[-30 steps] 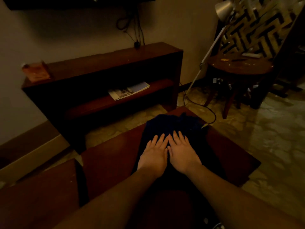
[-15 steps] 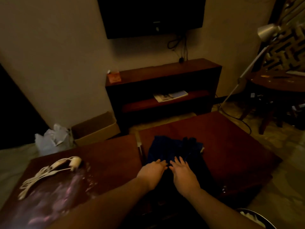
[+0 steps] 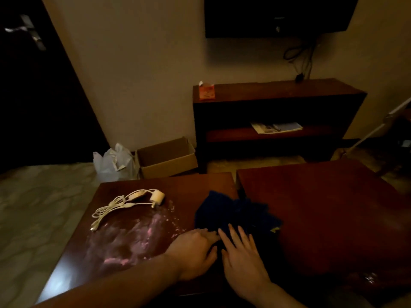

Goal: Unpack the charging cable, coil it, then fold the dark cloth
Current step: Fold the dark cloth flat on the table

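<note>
The right hand (image 3: 242, 258) lies palm down on the near part of the dark cloth (image 3: 235, 212), fingers straight and a little spread, pressing the fabric flat with nothing gripped. Just beside it the left hand (image 3: 195, 252) also lies palm down, its fingers reaching forward and only lightly bent, their tips on the cloth's near left edge; it too rests on the fabric without closing round it. The two hands almost touch. The cloth is a rumpled dark blue heap that spans the narrow gap between two reddish-brown tables, the left table (image 3: 133, 245) and the right table (image 3: 322, 207); its far corners stick out unevenly. On the left table, well apart from the cloth, the white charging cable (image 3: 115, 206) lies in a loose bundle of loops with its white plug block (image 3: 156, 197) at the far end, beside a pale smeared patch on the wood. Beyond the tables on the floor stand an open cardboard box (image 3: 166, 156) and, touching its left side, a white plastic bag (image 3: 113, 161). Against the wall is a dark wooden shelf unit (image 3: 278, 103) with an orange packet (image 3: 206, 92) on top and a magazine (image 3: 275, 127) on its lower shelf — above it hangs a dark screen (image 3: 278, 14).
</note>
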Demonstrator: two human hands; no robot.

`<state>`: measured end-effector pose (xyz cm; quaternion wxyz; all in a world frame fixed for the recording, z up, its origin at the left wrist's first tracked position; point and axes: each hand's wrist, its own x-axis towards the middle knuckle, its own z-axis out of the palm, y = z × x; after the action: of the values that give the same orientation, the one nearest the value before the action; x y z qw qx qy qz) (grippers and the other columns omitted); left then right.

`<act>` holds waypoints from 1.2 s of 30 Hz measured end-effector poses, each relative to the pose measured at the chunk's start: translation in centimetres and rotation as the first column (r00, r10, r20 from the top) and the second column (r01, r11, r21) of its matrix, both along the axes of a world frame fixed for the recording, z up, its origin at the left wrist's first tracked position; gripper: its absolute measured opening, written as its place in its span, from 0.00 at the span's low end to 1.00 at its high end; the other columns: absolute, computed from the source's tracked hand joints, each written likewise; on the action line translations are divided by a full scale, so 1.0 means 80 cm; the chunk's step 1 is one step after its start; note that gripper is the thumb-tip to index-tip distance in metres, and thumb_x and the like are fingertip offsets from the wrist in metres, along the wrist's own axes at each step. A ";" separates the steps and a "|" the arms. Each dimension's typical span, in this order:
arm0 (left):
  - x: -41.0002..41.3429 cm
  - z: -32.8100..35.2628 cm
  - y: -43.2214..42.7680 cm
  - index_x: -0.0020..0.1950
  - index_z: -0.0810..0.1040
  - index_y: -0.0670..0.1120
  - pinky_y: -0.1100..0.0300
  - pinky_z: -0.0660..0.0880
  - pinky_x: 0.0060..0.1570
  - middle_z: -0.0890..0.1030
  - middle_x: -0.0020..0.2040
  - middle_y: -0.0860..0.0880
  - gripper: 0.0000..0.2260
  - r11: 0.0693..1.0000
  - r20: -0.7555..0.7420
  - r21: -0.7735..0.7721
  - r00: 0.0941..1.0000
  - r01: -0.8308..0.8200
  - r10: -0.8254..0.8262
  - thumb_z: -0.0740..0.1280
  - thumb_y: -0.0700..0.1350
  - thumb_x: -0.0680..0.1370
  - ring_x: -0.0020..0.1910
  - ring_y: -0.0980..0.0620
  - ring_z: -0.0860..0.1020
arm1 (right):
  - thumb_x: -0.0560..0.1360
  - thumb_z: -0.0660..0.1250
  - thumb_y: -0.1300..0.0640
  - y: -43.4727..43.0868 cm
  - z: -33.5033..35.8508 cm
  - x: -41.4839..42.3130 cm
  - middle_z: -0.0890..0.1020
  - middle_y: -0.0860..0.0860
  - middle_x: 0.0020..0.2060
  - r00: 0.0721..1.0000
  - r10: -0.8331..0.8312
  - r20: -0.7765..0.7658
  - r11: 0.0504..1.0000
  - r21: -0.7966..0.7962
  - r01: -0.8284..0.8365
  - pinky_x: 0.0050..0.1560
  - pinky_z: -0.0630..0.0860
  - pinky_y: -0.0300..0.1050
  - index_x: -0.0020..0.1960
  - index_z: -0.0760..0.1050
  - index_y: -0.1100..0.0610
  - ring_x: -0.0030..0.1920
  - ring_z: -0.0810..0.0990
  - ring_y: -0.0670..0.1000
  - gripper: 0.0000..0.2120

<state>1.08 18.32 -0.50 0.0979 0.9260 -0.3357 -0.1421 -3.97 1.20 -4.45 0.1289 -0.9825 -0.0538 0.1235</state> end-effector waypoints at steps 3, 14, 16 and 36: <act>0.049 0.004 0.031 0.74 0.70 0.59 0.56 0.71 0.67 0.75 0.71 0.54 0.20 0.959 0.156 -0.241 0.969 -0.151 0.192 0.59 0.51 0.81 0.69 0.52 0.73 | 0.80 0.55 0.43 0.020 0.036 0.013 0.48 0.56 0.81 0.996 -0.072 0.048 0.991 -0.113 0.077 0.79 0.45 0.60 0.82 0.50 0.47 0.80 0.45 0.62 0.33; 0.160 -0.021 0.270 0.82 0.52 0.57 0.38 0.55 0.76 0.57 0.82 0.47 0.35 0.663 0.100 0.086 0.669 -0.743 0.737 0.67 0.56 0.80 0.79 0.40 0.58 | 0.80 0.67 0.50 0.265 0.049 0.211 0.51 0.47 0.82 0.928 0.287 0.238 0.955 -0.001 -0.295 0.75 0.59 0.58 0.82 0.52 0.46 0.81 0.49 0.56 0.36; 0.159 -0.031 0.296 0.80 0.59 0.57 0.43 0.65 0.72 0.67 0.75 0.48 0.32 0.659 0.083 0.069 0.663 -0.749 0.744 0.70 0.54 0.79 0.73 0.43 0.67 | 0.80 0.67 0.49 0.288 0.036 0.233 0.51 0.47 0.82 0.953 0.276 0.130 0.961 -0.007 -0.277 0.74 0.59 0.63 0.82 0.51 0.45 0.80 0.50 0.59 0.37; 0.207 -0.010 0.025 0.69 0.71 0.59 0.53 0.74 0.60 0.72 0.64 0.53 0.16 0.905 0.225 -0.182 0.879 -0.385 0.420 0.65 0.49 0.82 0.64 0.50 0.71 | 0.83 0.61 0.47 0.017 0.043 0.237 0.69 0.53 0.65 0.966 -0.159 0.202 0.985 0.096 0.142 0.53 0.78 0.52 0.70 0.61 0.43 0.65 0.67 0.58 0.18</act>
<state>17.60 20.32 -1.34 0.1415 0.9775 -0.1540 0.0263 14.97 2.59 -0.97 0.1713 -0.9852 0.0029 0.0074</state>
